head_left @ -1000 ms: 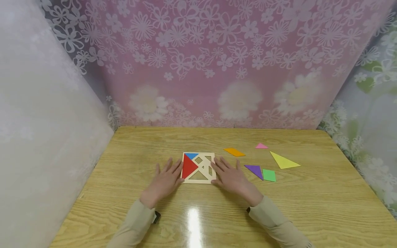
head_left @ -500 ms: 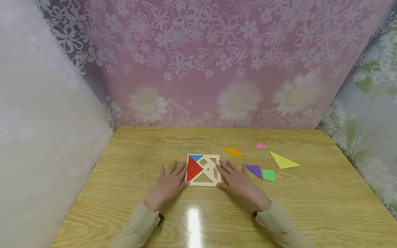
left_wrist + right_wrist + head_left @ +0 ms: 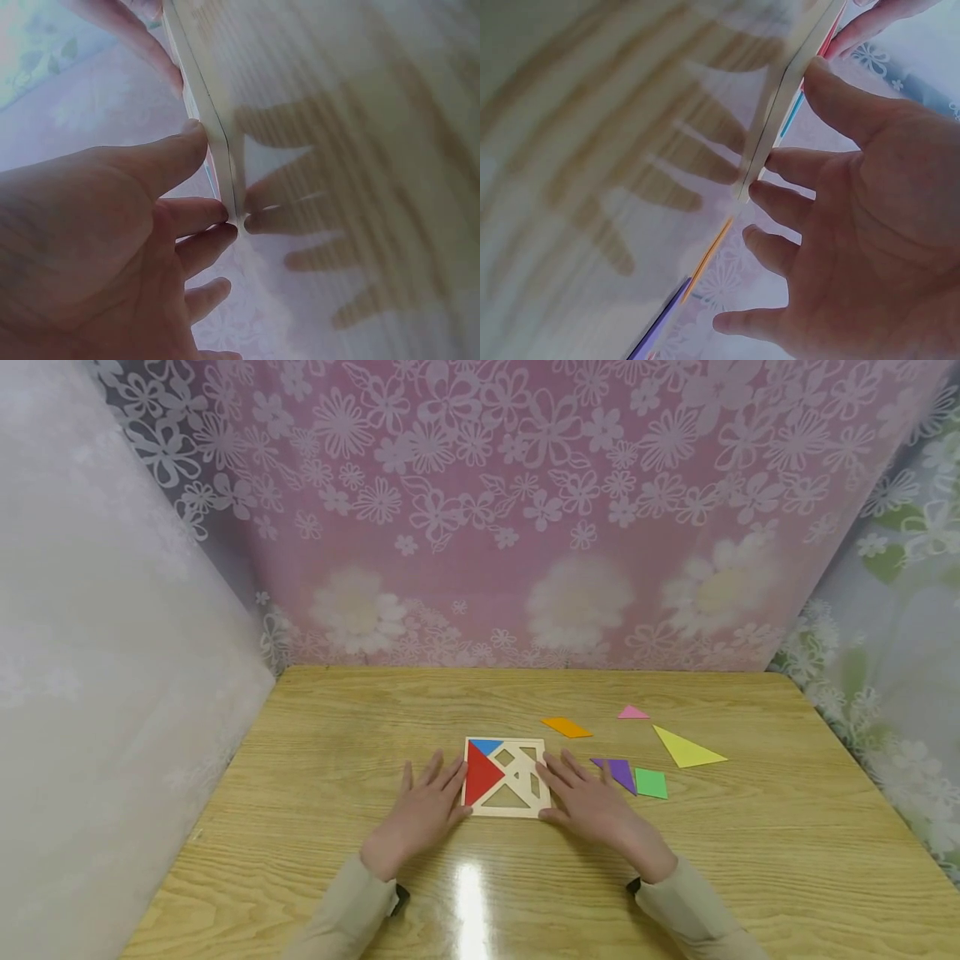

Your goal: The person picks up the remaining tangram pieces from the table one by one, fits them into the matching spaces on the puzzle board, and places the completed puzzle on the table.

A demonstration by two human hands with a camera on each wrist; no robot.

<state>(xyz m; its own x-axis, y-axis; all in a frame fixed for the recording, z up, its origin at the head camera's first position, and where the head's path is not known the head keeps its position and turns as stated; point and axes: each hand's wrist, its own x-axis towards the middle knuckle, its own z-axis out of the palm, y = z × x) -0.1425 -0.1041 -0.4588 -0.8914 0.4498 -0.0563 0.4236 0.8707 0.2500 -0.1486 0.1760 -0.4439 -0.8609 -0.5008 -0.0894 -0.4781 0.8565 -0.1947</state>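
Observation:
A wooden tangram board (image 3: pixel 510 812) lies flat on the table between the two hands. Set in its left part are a red triangle (image 3: pixel 482 774) and a blue triangle (image 3: pixel 486 747); the other recesses show bare. My left hand (image 3: pixel 420 814) touches the board's left edge with thumb and fingertips, fingers extended. Against the right edge rest the thumb and fingertips of my right hand (image 3: pixel 592 806), its fingers spread. Both wrist views show fingertips at the board's side edge, as on the left hand (image 3: pixel 112 232) and the right hand (image 3: pixel 885 210).
Right of the board lie a purple triangle (image 3: pixel 624 773), partly behind a right-hand finger, and a green square (image 3: pixel 651 783). Farther back are an orange parallelogram (image 3: pixel 567 727), a pink triangle (image 3: pixel 633 713) and a yellow triangle (image 3: pixel 684 750). A floral curtain (image 3: pixel 480 527) hangs behind the wooden table (image 3: pixel 337 718).
Both hands and the board between them have slid to the right and slightly nearer the person. The loose pieces have stayed in place.

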